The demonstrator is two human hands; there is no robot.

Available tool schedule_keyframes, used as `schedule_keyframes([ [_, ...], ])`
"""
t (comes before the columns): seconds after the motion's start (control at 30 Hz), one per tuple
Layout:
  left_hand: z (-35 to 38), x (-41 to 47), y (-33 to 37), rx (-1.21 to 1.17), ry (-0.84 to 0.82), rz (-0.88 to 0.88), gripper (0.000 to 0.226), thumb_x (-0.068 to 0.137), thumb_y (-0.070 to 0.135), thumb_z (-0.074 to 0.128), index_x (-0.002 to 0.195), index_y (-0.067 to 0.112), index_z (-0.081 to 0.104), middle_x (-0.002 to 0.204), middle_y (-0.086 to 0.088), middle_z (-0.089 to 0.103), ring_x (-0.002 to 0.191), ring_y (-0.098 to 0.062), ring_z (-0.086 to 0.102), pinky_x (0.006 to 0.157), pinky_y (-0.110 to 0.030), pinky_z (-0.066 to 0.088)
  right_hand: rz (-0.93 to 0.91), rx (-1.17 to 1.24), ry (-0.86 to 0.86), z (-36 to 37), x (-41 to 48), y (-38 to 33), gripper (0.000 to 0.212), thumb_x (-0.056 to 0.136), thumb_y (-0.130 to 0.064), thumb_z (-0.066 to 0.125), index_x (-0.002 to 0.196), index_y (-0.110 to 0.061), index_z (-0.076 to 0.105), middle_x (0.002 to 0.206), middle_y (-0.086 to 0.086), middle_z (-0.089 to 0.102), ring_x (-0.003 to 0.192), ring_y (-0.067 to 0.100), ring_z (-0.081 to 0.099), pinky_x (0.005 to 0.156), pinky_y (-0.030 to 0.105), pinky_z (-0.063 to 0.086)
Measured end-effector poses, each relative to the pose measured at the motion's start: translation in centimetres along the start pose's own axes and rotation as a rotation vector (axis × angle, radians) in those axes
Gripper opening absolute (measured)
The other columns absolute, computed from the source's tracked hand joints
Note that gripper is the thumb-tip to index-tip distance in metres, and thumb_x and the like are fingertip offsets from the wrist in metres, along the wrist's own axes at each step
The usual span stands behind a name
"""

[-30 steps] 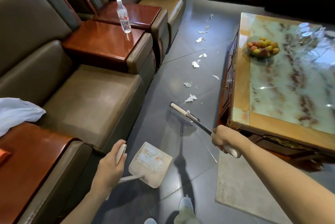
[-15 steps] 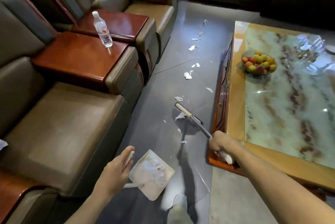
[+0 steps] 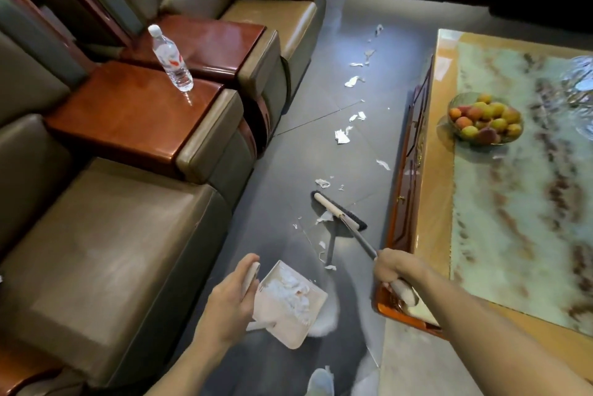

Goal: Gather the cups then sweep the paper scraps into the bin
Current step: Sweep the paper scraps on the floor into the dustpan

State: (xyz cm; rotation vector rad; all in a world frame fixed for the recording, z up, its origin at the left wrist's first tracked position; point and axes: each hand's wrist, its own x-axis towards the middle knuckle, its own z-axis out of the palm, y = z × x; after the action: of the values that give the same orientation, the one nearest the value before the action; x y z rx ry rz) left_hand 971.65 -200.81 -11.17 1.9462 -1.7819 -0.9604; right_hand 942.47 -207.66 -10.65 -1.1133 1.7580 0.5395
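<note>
The left hand has its fingers curled round the cream handle of a dustpan. The pan is held low and tilted over the floor, likely so the next pile can be pushed in. Crumpled white paper lies in its smooth plastic tray.

The right hand has its fingers wrapped tight round the top of a broom with a thin grey shaft and a cream grip. Its flat, dark-bristled head rests on the floor ahead, angled as if to drag litter back toward the pan.

Torn paper scraps – thin, ragged, white – trail along the glossy grey tiles from beside the broom head to the far end, between the sofa front and the table's wooden side. No bin is in view.

The polished, marbled tabletop holds a glass bowl of fruit. Clear glassware at its far right edge is too blurred to confirm as cups. A plastic bottle stands on a glossy wooden armrest.
</note>
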Motion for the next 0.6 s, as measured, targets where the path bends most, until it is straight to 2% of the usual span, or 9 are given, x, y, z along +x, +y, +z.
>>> schedule_keyframes([
  [0.07, 0.1, 1.1, 0.6, -0.015, 0.008, 0.016, 0.036, 0.095, 0.025, 0.050, 0.116, 0.049, 0.034, 0.088, 0.010, 0.061, 0.073, -0.012, 0.061, 0.070, -0.034, 0.054, 0.006, 0.201, -0.103, 1.5, -1.6, 0.2, 0.018, 0.096, -0.007, 0.045, 0.081, -0.012, 0.053, 0.065, 0.002, 0.059, 0.052, 0.011, 0.056, 0.064, 0.024, 0.052],
  [0.13, 0.3, 1.8, 1.1, -0.025, 0.016, 0.037, 0.036, 0.095, 0.024, 0.050, 0.114, 0.050, 0.034, 0.091, 0.006, 0.063, 0.076, -0.015, 0.062, 0.072, -0.037, 0.054, -0.013, 0.313, -0.119, 2.8, -4.0, 0.5, 0.011, 0.090, -0.002, 0.049, 0.090, -0.013, 0.048, 0.065, 0.001, 0.048, 0.045, 0.008, 0.046, 0.040, 0.018, 0.046],
  [0.17, 0.5, 2.0, 1.5, -0.027, 0.021, 0.048, 0.036, 0.096, 0.024, 0.050, 0.116, 0.049, 0.033, 0.094, 0.005, 0.064, 0.078, -0.016, 0.062, 0.073, -0.039, 0.054, -0.007, 0.341, -0.125, 3.3, -5.0, 0.7, 0.014, 0.088, -0.001, 0.048, 0.099, -0.011, 0.049, 0.066, 0.001, 0.047, 0.045, 0.008, 0.046, 0.037, 0.016, 0.042],
  [0.23, 0.7, 2.0, 2.1, -0.028, 0.026, 0.078, 0.036, 0.096, 0.025, 0.049, 0.119, 0.047, 0.032, 0.098, 0.004, 0.064, 0.081, -0.016, 0.063, 0.075, -0.042, 0.055, 0.008, 0.259, -0.193, 4.3, -7.5, 0.5, 0.036, 0.088, 0.000, 0.044, 0.122, -0.006, 0.052, 0.064, 0.003, 0.046, 0.048, 0.010, 0.044, 0.042, 0.018, 0.040],
  [0.3, 0.6, 1.7, 2.3, -0.030, 0.037, 0.107, 0.034, 0.096, 0.025, 0.049, 0.119, 0.045, 0.033, 0.099, 0.004, 0.064, 0.082, -0.016, 0.063, 0.075, -0.042, 0.055, 0.018, 0.276, -0.270, 4.4, -9.4, 0.0, 0.054, 0.087, 0.004, 0.038, 0.141, -0.002, 0.040, 0.060, 0.003, 0.040, 0.044, 0.009, 0.038, 0.041, 0.017, 0.036],
  [0.37, 0.0, 1.6, 1.9, -0.021, 0.039, 0.110, 0.032, 0.096, 0.026, 0.048, 0.120, 0.042, 0.033, 0.099, 0.001, 0.064, 0.081, -0.018, 0.062, 0.074, -0.042, 0.054, 0.050, 0.337, -0.349, 4.1, -11.4, 0.1, 0.061, 0.088, 0.006, 0.038, 0.148, -0.004, 0.029, 0.058, 0.002, 0.033, 0.041, 0.006, 0.032, 0.036, 0.013, 0.031],
  [0.5, -1.4, 1.1, 0.9, 0.013, 0.017, 0.112, 0.030, 0.097, 0.025, 0.047, 0.118, 0.039, 0.031, 0.085, -0.004, 0.062, 0.070, -0.024, 0.061, 0.067, -0.047, 0.054, 0.081, 0.427, -0.360, 3.9, -14.7, 0.4, 0.058, 0.091, 0.002, 0.039, 0.147, -0.007, 0.031, 0.058, -0.001, 0.036, 0.037, 0.002, 0.035, 0.035, 0.011, 0.032],
  [0.6, -2.4, 0.1, 0.1, 0.008, 0.033, 0.119, 0.028, 0.096, 0.022, 0.047, 0.116, 0.035, 0.033, 0.079, -0.006, 0.060, 0.066, -0.024, 0.059, 0.064, -0.047, 0.052, 0.072, 0.461, -0.357, 4.1, -15.8, 0.2, 0.043, 0.091, 0.002, 0.038, 0.132, -0.011, 0.045, 0.053, -0.002, 0.036, 0.033, 0.002, 0.035, 0.034, 0.013, 0.032],
])
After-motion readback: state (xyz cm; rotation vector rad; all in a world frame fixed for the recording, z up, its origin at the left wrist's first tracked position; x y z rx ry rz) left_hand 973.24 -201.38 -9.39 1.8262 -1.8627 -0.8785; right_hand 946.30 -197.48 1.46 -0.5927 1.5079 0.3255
